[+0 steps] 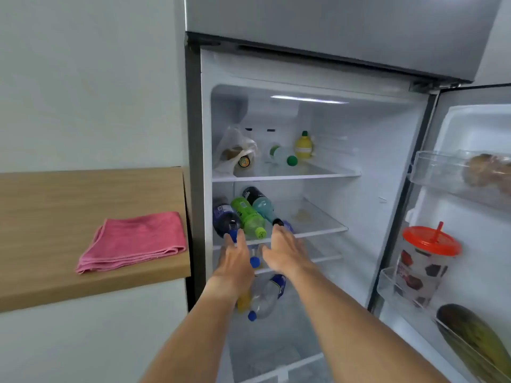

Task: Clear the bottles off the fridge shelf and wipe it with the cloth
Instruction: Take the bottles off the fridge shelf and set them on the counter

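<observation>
Three bottles lie side by side on the middle fridge shelf [318, 226], caps toward me: a dark blue bottle [224, 218] at the left, a green bottle [247, 214] in the middle, a teal bottle with a black label [261, 203] at the right. My left hand [235, 261] reaches with fingers spread, its tips at the blue bottle's cap. My right hand [284, 248] is open too, fingertips just under the teal bottle's dark cap. Neither hand holds anything. A folded pink cloth [132, 240] lies on the wooden counter [55, 217] left of the fridge.
The top shelf holds a plastic bag [235, 150], a clear bottle with green cap [283, 156] and a yellow bottle [303, 145]. More bottles [265, 298] lie lower down. The open door [470, 128] at the right carries a red-lidded cup [425, 264].
</observation>
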The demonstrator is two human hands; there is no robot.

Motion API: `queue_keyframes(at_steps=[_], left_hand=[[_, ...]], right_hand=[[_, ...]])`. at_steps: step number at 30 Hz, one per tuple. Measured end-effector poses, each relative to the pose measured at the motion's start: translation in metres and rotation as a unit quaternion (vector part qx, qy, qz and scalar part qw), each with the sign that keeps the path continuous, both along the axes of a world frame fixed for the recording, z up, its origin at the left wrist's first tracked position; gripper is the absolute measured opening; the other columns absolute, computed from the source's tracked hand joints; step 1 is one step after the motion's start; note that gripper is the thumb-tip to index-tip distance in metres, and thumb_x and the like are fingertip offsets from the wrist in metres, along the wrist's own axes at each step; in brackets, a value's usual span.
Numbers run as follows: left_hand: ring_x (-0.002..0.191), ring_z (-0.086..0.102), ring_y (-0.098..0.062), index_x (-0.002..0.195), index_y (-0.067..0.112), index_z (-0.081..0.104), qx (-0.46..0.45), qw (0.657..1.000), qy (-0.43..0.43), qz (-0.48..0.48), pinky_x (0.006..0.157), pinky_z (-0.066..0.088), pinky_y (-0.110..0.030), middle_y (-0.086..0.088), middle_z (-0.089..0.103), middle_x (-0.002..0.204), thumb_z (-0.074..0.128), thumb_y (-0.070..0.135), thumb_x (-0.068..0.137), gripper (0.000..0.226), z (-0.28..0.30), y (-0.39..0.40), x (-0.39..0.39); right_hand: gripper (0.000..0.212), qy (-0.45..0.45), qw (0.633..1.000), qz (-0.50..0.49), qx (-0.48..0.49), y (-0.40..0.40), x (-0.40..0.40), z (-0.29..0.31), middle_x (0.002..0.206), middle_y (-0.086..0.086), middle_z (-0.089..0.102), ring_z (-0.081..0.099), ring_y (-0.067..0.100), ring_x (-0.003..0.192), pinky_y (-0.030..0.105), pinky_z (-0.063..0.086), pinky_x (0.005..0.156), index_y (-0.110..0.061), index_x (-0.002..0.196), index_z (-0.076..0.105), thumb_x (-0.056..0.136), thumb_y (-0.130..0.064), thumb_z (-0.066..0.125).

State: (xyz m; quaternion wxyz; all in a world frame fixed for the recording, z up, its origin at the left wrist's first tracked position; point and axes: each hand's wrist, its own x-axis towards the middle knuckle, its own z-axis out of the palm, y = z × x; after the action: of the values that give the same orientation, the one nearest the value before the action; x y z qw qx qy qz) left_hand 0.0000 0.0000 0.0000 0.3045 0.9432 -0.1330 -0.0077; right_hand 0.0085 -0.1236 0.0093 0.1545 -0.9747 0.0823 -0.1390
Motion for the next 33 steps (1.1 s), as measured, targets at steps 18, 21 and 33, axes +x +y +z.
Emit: queue_keyframes(at_steps=[18,21,33], left_hand=[[0.104,0.060,-0.038,0.127,0.013,0.035,0.054,0.982,-0.120,0.138,0.087,0.054,-0.047,-0.022,0.059,0.118,0.051,0.009,0.096,0.035,-0.030,-0.015,0.085],[0.102,0.068,-0.038,0.132,0.010,0.029,0.078,0.976,-0.136,0.154,0.080,0.057,-0.046,-0.021,0.066,0.116,0.045,0.008,0.099,0.038,-0.029,-0.020,0.086],[0.097,0.068,-0.035,0.130,0.019,0.035,0.130,0.969,-0.175,0.116,0.068,0.046,-0.037,-0.014,0.063,0.108,0.039,0.003,0.098,0.036,-0.038,-0.019,0.038]], right_hand=[[0.026,-0.022,0.993,-0.062,-0.103,-0.009,0.096,-0.038,0.100,0.006,0.071,0.069,0.026,0.091,0.032,0.038,0.067,-0.010,0.109,0.063,0.097,-0.032,0.057],[0.026,-0.027,0.996,-0.079,-0.010,-0.015,0.095,-0.038,0.108,0.010,0.069,0.069,0.028,0.096,0.033,0.041,0.067,-0.006,0.116,0.055,0.095,-0.021,0.061],[0.037,-0.112,0.990,-0.022,-0.078,-0.001,0.065,-0.038,0.098,0.009,0.072,0.071,0.028,0.088,0.034,0.044,0.065,-0.008,0.114,0.057,0.101,-0.041,0.048]])
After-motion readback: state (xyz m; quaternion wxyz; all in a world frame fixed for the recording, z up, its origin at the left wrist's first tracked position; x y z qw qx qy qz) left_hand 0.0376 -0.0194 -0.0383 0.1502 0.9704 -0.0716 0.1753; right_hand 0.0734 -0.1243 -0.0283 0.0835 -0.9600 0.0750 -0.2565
